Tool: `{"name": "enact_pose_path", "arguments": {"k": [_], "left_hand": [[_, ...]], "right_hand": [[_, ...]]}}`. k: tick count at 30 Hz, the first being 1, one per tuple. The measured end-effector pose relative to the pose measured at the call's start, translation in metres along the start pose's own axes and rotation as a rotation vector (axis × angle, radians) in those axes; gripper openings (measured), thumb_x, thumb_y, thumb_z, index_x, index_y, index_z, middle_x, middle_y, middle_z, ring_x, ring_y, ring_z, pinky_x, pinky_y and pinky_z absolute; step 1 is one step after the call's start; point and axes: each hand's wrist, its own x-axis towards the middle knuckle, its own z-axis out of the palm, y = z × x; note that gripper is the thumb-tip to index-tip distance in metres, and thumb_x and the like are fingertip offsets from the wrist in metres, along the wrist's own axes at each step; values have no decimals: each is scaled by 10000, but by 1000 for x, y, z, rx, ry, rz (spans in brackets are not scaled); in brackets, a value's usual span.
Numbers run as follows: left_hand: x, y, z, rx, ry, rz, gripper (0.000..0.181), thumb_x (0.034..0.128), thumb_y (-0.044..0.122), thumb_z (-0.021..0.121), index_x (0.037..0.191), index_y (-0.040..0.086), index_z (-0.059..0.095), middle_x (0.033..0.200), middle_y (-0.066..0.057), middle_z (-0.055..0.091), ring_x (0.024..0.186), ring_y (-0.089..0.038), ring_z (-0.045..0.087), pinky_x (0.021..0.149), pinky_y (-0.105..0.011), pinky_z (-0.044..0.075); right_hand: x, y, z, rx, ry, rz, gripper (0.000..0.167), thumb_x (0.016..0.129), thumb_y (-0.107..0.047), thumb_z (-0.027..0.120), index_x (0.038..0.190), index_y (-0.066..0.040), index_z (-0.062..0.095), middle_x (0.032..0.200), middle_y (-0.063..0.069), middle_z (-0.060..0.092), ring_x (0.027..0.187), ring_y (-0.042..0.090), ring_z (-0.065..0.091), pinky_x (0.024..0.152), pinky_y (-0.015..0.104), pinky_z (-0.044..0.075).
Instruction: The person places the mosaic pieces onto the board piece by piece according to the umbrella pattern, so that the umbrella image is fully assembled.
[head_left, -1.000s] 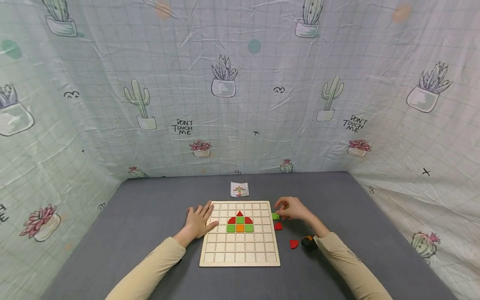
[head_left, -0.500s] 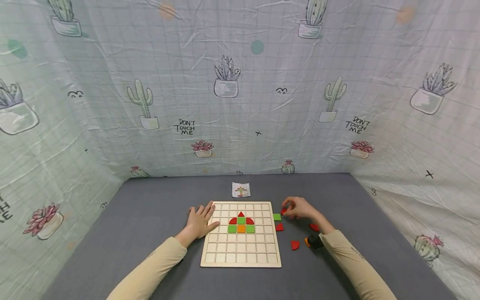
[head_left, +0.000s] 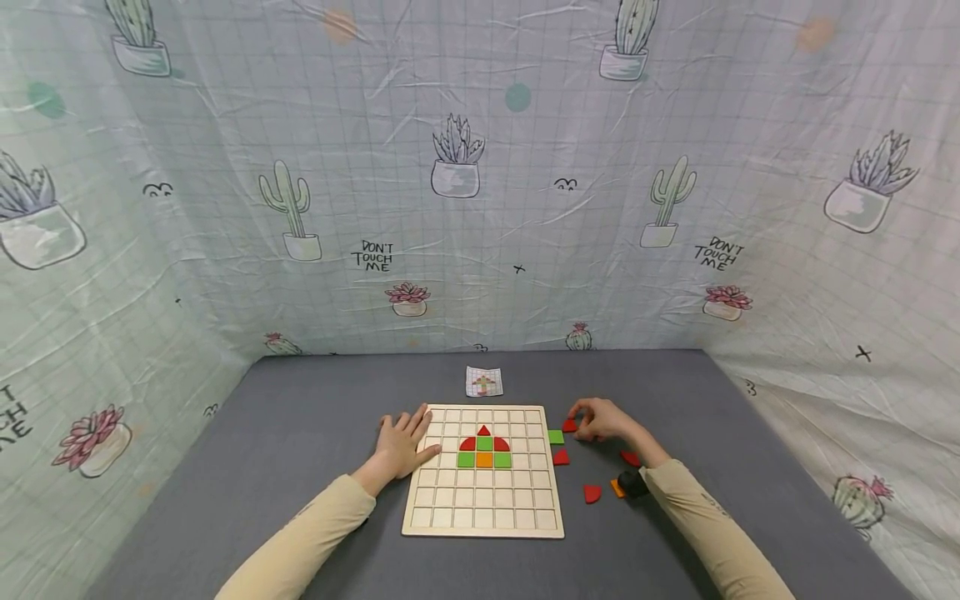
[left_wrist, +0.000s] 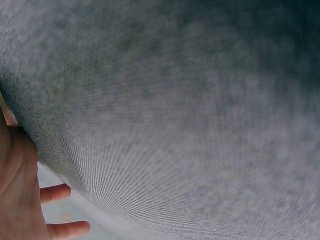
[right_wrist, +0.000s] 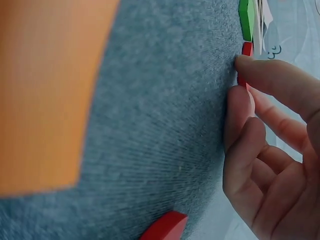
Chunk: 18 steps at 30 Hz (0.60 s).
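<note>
My left hand (head_left: 397, 446) lies spread over the left edge of a wooden grid board (head_left: 480, 517). In the left wrist view, part of its palm and two fingertips show. Tiles sit in the board's cells: a red triangle (head_left: 483, 431), red quarter circles (head_left: 468, 444), green squares (head_left: 466, 460) and an orange square (head_left: 484, 460). Just right of the board, my right hand (head_left: 603, 419) pinches a red tile (head_left: 569, 425) lying at the table surface; fingers partly cover it in the right wrist view. A green square tile (head_left: 555, 437) lies beside it, against the board's edge.
More tiles lie right of the board: a red triangle (head_left: 561, 457), a red rounded tile (head_left: 592, 494), another red tile (head_left: 630, 458) and an orange tile (head_left: 618, 488), partly behind the black wrist camera (head_left: 635, 483). A pattern card (head_left: 483, 382) lies behind the board.
My right hand has shifted right, off the green square tile, and its fingers are now at the red tile. My left hand has stayed on the board. The head view has shifted slightly.
</note>
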Motion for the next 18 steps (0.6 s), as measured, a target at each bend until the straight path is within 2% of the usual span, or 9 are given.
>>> {"name": "enact_pose_path", "arguments": {"k": [2,5,8,11,12,13,16,18], "left_hand": [[0,-1,0,22,-2,-1,686,885,610,259,1412,170,284,1475,3,253,1177,-218,397,795,-483,341],[4,-2,11,50,25,3,735,871,654,129,1423,183,242,1482,11,231,1169,-217,398,791,-491,335],[5,-2,11,65,21,0,733,870,654,109,1426,192,232,1486,18,221,1175,-203,393,796,-482,336],[5,-2,12,52,39,0,733,867,657,103,1425,199,230,1483,21,224,1173,-217,391,789,-485,336],[4,-2,7,48,32,-1,710,878,641,145,1418,192,252,1479,17,237,1174,-212,391,791,-481,336],[4,-2,11,50,43,0,726,872,649,102,1423,195,235,1480,19,231,1170,-214,393,788,-483,336],[4,-2,10,36,40,1,729,872,651,113,1425,192,232,1480,14,234,1171,-222,396,783,-489,339],[2,-1,3,18,10,1,697,885,622,211,1415,173,270,1473,6,256,1181,-221,395,789,-487,344]], "right_hand": [[1,1,0,2,-2,2,294,765,-61,661,1045,-17,581,670,55,635,548,122,540,479,264,422],[1,2,0,17,-3,11,283,769,-61,656,1039,-18,583,682,53,637,560,128,547,488,271,429],[1,2,-1,18,1,13,278,772,-79,661,1030,-15,581,689,46,639,565,127,555,494,275,439],[2,3,-2,13,9,18,267,773,-100,668,1012,-18,581,689,37,635,565,122,557,496,276,444],[2,3,-2,10,11,18,260,773,-103,670,1004,-21,582,689,34,634,563,120,556,495,277,445],[2,3,-2,8,15,19,252,774,-107,670,995,-24,583,688,30,631,560,118,555,494,277,445],[3,4,-2,5,24,25,227,774,-108,670,970,-28,588,681,26,625,549,116,552,486,274,443],[3,4,-1,5,25,31,227,775,-105,669,972,-28,586,677,25,621,545,116,550,482,271,441]]}}
